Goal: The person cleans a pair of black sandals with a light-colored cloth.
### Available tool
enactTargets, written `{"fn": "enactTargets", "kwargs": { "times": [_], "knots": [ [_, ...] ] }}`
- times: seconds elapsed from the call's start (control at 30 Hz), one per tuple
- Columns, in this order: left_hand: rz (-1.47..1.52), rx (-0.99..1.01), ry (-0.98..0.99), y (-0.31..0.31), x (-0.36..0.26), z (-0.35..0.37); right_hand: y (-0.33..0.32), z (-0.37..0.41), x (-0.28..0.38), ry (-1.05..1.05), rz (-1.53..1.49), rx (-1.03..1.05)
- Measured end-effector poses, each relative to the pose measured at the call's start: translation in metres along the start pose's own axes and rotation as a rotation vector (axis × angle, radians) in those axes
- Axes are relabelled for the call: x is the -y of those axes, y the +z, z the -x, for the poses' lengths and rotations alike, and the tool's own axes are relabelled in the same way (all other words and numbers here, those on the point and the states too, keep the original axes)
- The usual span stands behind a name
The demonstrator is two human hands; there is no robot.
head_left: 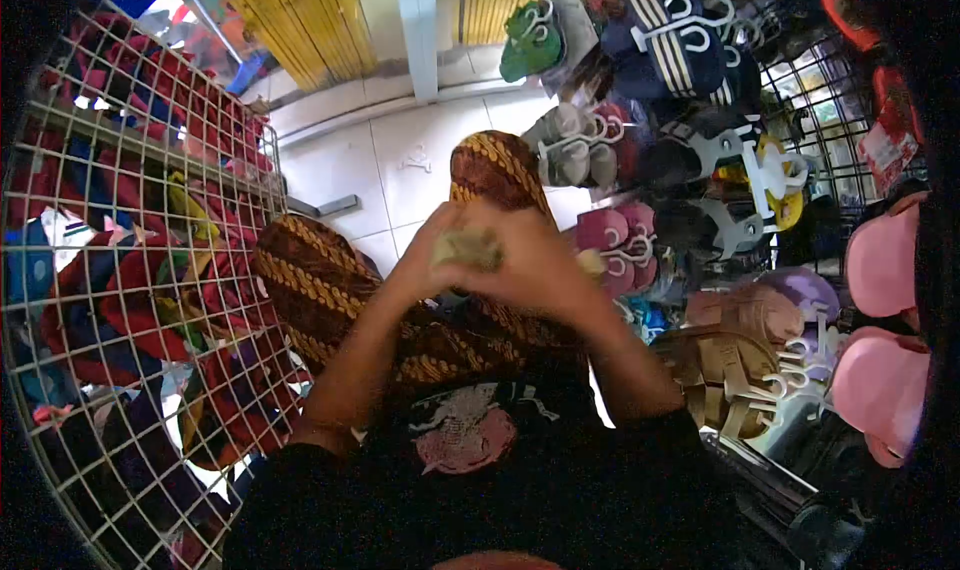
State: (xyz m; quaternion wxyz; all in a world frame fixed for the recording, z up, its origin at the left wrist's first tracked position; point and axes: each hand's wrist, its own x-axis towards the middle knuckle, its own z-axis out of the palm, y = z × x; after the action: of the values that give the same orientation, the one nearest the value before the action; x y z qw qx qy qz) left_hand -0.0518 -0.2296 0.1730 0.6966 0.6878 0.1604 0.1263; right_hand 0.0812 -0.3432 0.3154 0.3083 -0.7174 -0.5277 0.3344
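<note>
In front of my knees, my left hand (428, 253) and my right hand (525, 255) come together with bent fingers. Between them is a small, crumpled greenish-beige thing (468, 249), too blurred to tell its kind. Both hands appear closed around it, and motion smears the fingers. Beneath the hands lies brown-and-gold patterned cloth (330, 285) over my legs. Pink slippers on a white hanger (612, 242) are close to my right wrist.
A wire grid rack (150, 260) with red and coloured goods stands on the left. Sandals and slippers on white hangers (770, 175) crowd the right side, with pink items (880, 380) at the far right. A white hanger (414, 160) lies on the tiled floor (345, 180).
</note>
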Motion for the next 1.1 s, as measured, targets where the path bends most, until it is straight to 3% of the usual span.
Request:
{"fn": "enactTargets", "kwargs": {
  "times": [0.07,0.1,0.13,0.2,0.4,0.53,0.63,0.77,0.87,1.0,1.1],
  "knots": [
    [-0.207,-0.027,-0.083,0.005,-0.036,0.004,-0.023,-0.002,-0.019,0.148,0.149,-0.217],
    [-0.216,-0.063,0.026,0.008,-0.04,0.007,-0.033,-0.003,-0.02,0.26,0.285,-0.248],
    [-0.227,-0.097,0.135,0.011,-0.04,0.007,-0.038,-0.001,-0.03,0.2,0.407,-0.244],
    [-0.308,-0.054,0.069,0.01,-0.043,0.008,-0.042,0.0,-0.035,0.273,0.424,-0.054],
    [-0.419,-0.003,0.114,0.009,-0.033,0.005,-0.025,-0.014,-0.03,0.139,0.715,0.081],
    [-0.396,-0.036,0.08,0.007,-0.032,0.0,-0.028,-0.02,-0.029,0.089,0.698,-0.156],
    [-0.408,-0.043,0.098,0.007,-0.028,0.001,-0.017,-0.021,-0.035,0.096,0.639,0.04],
    [-0.388,-0.05,0.06,0.004,-0.023,0.0,-0.024,-0.028,-0.04,0.204,0.599,-0.215],
    [-0.381,-0.018,0.018,0.003,-0.019,0.002,-0.021,-0.025,-0.042,0.197,0.539,0.111],
    [-0.341,-0.004,-0.056,0.001,-0.014,-0.002,-0.014,-0.034,-0.046,0.221,0.599,-0.186],
    [-0.385,0.023,-0.093,-0.001,-0.01,-0.004,-0.019,-0.044,-0.041,0.34,0.519,0.045]
  ]
}}
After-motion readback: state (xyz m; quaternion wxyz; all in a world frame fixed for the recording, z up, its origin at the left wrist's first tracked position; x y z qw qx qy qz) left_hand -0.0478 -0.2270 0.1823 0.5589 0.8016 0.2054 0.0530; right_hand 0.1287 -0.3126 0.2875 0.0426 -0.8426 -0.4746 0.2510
